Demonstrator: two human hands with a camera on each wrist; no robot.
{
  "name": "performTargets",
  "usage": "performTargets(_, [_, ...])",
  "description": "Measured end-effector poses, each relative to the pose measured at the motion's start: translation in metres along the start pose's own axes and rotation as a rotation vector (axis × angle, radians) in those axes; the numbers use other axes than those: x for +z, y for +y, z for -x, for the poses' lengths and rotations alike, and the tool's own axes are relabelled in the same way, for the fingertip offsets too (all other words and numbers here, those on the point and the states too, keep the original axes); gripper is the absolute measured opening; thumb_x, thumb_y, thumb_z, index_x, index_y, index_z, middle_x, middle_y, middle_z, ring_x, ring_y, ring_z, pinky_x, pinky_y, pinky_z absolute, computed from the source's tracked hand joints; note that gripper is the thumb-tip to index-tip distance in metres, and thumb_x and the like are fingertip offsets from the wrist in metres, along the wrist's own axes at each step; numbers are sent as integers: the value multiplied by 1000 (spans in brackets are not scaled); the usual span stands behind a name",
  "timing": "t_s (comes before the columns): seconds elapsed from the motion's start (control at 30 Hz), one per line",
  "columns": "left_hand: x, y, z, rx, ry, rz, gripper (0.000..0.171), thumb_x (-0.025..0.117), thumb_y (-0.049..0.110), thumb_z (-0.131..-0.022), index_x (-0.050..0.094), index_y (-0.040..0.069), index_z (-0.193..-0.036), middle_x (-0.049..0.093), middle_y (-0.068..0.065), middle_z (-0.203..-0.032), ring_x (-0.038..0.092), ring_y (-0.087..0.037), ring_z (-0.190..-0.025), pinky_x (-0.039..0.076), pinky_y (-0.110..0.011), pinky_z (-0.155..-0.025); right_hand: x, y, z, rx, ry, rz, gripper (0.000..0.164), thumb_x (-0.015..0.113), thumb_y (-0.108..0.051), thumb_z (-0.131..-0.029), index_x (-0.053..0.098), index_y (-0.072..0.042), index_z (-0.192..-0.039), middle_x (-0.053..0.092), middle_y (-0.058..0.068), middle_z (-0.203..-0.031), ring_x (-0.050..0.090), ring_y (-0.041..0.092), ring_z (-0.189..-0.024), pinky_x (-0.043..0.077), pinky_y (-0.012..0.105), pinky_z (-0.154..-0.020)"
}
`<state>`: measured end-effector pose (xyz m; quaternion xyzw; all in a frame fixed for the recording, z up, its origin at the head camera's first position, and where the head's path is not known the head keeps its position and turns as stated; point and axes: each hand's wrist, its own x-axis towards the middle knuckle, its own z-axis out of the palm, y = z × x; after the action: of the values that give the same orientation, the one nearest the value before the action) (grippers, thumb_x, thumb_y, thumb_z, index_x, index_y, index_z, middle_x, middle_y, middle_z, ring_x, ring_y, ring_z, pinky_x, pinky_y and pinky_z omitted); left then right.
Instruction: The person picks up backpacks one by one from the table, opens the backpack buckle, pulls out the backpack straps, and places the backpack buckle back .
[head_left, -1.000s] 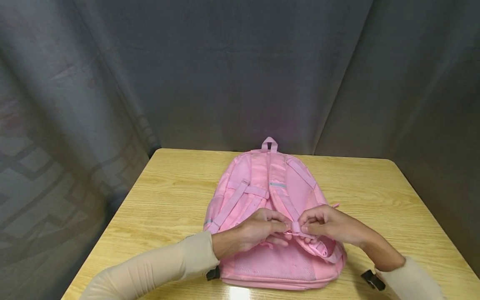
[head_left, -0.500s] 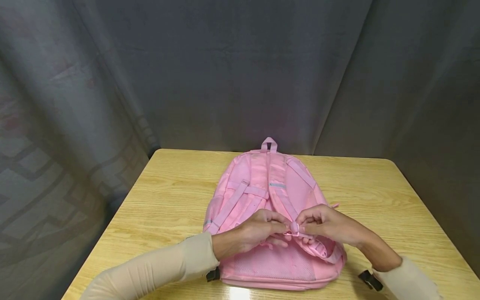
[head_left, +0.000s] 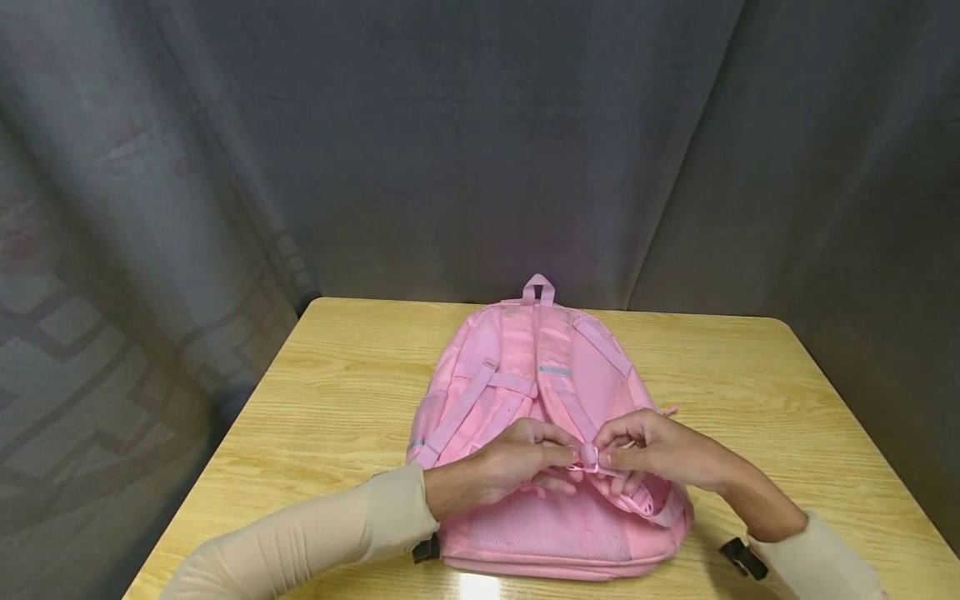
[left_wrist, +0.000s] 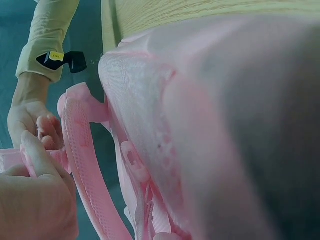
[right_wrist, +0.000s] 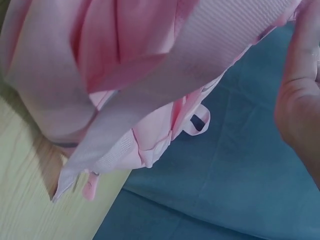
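A pink backpack [head_left: 555, 533] lies with its shoulder straps facing up. Over its lower right part, both hands meet at a small pink strap adjuster [head_left: 590, 457] on the right shoulder strap [head_left: 557, 350]. My left hand [head_left: 510, 462] pinches the adjuster from the left, its lower fingers spread below. From the right, my right hand [head_left: 667, 450] pinches the webbing at the adjuster between thumb and index finger. The left wrist view shows the webbing [left_wrist: 10, 159] running between the two hands. In the right wrist view a broad strap [right_wrist: 150, 100] crosses before the bag.
The bag rests on a wooden table [head_left: 360, 358]. Grey curtains [head_left: 465, 150] hang behind and at both sides. A top loop handle [head_left: 538, 288] stands up at the bag's far end. Loose webbing [head_left: 667, 512] hangs at the bag's lower right.
The webbing at the adjuster has bulged into a small rounded loop between the fingertips. My right hand has shifted very slightly left; the left hand and the bag have stayed in place.
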<state>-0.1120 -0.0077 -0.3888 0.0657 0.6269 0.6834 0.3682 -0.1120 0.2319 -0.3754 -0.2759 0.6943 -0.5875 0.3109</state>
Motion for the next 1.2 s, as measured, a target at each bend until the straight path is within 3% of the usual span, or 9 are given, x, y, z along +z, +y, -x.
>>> performTargets(0.17, [0,0,0,0,8,-4,16,61,4,-96,67,-2,-109,67,-3,-79,68,-10,-63,36,-15,-44,-1,-1,3,59,9,5,22,54,-4,-101,60,13,-112,71,17,-96,72,14,-79,61,29,-64])
performTargets(0.3, [0,1,0,7,14,12,18,61,2,-96,66,-4,-111,69,-6,-83,71,-14,-70,49,-17,-49,-3,0,5,77,17,8,23,53,-5,-101,59,13,-114,70,17,-97,73,17,-82,61,28,-63])
performTargets(0.43, [0,1,1,11,15,23,18,60,2,-96,65,-5,-112,67,-7,-83,70,-15,-70,50,-17,-50,-5,1,6,85,26,20,23,53,-5,-101,58,13,-113,70,16,-96,73,19,-84,61,30,-62])
performTargets(0.63, [-1,1,1,7,11,2,18,61,4,-96,65,-4,-111,64,-3,-80,67,-10,-63,39,-16,-44,-6,4,5,72,16,26,21,53,-3,-100,59,14,-110,71,10,-93,72,15,-81,59,25,-58])
performTargets(1.0, [0,0,-1,15,11,14,16,60,1,-96,66,-4,-109,68,-6,-82,70,-15,-70,47,-16,-48,-2,3,0,15,-7,-19,18,51,0,-101,59,14,-109,71,21,-92,72,14,-78,58,22,-59])
performTargets(1.2, [0,-1,-2,21,21,17,19,59,-1,-95,65,-5,-113,73,-14,-95,73,-38,-90,54,-18,-53,0,1,-3,-11,-6,-10,18,52,0,-100,60,14,-108,72,14,-90,71,11,-76,58,22,-58])
